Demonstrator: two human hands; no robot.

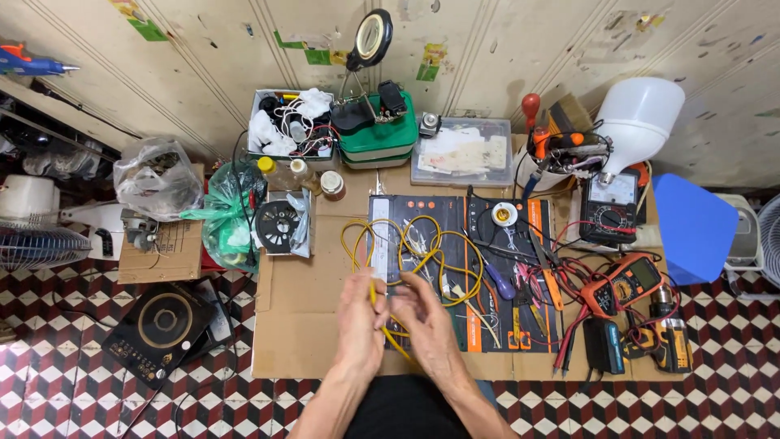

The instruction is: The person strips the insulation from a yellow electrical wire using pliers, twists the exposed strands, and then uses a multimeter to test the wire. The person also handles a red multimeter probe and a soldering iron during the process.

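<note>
Head view: a cardboard-covered worktop (309, 325) on a red-and-white chequered floor, cream panelled wall at the far side. Both hands meet near the middle. Left hand (360, 313) pinches a yellow wire (375, 294) between its fingers; right hand (424, 319) is curled beside it, grip unclear. The wire's loops trail far onto a black tool mat (455, 213). Step in hand looks like sorting one strand. An orange multimeter (626, 283) lies to the right.

Pretty cluttered spot: floor (49, 382) is red, white and black cube-pattern tile, and the wall (504, 49) behind is scuffed cream panelling with bits of torn tape. A flattened cardboard sheet (301, 325) works as the tabletop. Lighting's bright and even.
</note>
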